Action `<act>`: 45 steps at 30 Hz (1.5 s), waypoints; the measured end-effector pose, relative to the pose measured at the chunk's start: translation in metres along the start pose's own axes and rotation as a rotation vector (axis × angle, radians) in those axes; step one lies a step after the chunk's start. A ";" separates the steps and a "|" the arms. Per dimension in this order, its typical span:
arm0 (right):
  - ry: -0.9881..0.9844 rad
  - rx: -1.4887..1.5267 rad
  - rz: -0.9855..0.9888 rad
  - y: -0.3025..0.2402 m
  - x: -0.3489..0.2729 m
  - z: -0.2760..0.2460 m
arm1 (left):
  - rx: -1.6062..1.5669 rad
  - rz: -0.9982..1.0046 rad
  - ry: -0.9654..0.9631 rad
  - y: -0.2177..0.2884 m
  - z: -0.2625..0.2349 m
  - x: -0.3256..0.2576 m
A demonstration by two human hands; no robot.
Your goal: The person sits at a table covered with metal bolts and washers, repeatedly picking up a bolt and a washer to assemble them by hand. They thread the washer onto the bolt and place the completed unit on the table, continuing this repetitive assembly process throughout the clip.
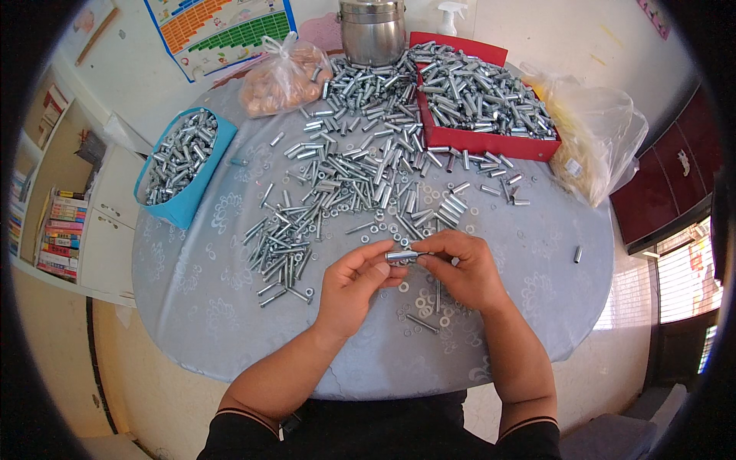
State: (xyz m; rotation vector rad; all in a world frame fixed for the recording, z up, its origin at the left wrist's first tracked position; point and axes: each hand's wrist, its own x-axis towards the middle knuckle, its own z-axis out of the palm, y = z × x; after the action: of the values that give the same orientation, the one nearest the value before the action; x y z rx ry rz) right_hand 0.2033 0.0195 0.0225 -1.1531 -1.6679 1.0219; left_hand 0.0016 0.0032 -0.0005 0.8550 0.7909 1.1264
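A shiny metal expansion bolt (402,256) is held level between my two hands, above the near middle of the table. My left hand (358,277) is closed round its left part, with the thumb along the near side and the fingers behind. My right hand (460,264) pinches its right end between thumb and forefinger; the fingertips partly hide that end. Just below the hands lie flat washers (423,308) and a loose bolt (422,323). Left of my left hand is a heap of long bolts (280,249). Loose metal sleeves (452,207) lie beyond my right hand.
At the back right, a red box (491,146) brims with expansion bolts. A blue box (178,213) of them stands at the left edge. Behind are a tied bag of eggs (280,80), a steel pot (372,34) and a yellowish plastic bag (586,146). One sleeve (578,254) lies far right.
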 end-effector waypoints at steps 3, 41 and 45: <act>-0.044 -0.023 -0.019 -0.001 0.000 -0.002 | 0.071 0.058 0.012 0.000 0.001 0.000; -0.014 0.227 0.173 0.001 -0.001 -0.008 | 0.026 -0.058 0.082 0.004 0.002 -0.002; -0.043 0.156 0.076 0.005 -0.001 -0.008 | 0.031 -0.075 0.062 0.002 0.001 -0.001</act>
State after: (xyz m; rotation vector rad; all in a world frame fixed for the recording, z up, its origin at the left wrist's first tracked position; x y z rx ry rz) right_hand 0.2129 0.0214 0.0200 -1.1059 -1.5576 1.2102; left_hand 0.0014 0.0023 0.0018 0.8129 0.8868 1.0813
